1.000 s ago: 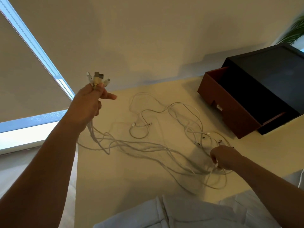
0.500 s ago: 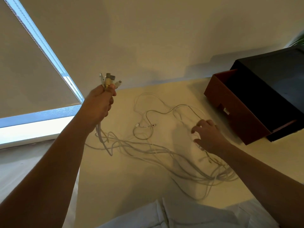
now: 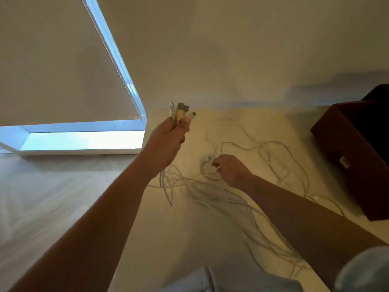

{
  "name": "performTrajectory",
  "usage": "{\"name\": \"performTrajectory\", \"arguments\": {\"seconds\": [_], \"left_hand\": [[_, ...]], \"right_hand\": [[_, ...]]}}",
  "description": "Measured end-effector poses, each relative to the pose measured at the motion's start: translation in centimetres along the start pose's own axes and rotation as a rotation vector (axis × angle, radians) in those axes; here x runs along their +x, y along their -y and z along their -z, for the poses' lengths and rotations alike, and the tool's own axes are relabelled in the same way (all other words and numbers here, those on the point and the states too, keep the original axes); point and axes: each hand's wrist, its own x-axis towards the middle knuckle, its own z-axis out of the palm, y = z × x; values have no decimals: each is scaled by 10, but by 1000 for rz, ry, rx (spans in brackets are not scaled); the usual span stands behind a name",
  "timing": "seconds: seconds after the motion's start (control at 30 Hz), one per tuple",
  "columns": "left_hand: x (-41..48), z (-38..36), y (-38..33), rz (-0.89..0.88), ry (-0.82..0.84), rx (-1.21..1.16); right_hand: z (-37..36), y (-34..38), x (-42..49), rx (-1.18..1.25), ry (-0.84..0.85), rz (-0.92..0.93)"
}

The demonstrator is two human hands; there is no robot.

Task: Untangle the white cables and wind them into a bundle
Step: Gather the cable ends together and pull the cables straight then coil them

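The left hand was raised on an outstretched arm, fingers clenched round a bunch of plug ends. The right hand reached low, fingers pinching one strand of the white cables, which sprawled tangled across the surface.

Left hand raised, grips connector ends of white cables; tangle on table. Right hand pinches strand at tangle's 12 o'clock. Brown box at 3 o'clock.

The left forearm and right forearm are bare; a pale grey sleeve caps the right arm, matching the light top.
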Motion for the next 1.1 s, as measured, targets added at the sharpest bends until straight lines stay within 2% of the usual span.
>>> {"name": "performTrajectory", "arguments": {"seconds": [0.13,0.3,0.4,0.53,0.63,0.73,0.9,1.1], "left_hand": [[-5,3,7,39,-12,29],[-9,7,13,80,-18,-49],[-9,8,14,88,-36,-75],[-10,7,16,89,-40,-83],[-10,3,16,96,-30,-96],[-10,1,16,95,-9,-100],[-6,-3,11,139,62,-210],[-4,-13,12,137,129,-288]], "right_hand": [[-18,11,22,48,-21,-107],[-41,22,36,133,-37,-269],[-46,22,36,34,-58,-256],[-43,19,36,-116,-4,-206],[-44,12,31,-124,32,-229],[-34,4,20,118,6,-299],[-11,-4,-15,666,-196,-336],[36,21,-56,985,-426,-247]]}}
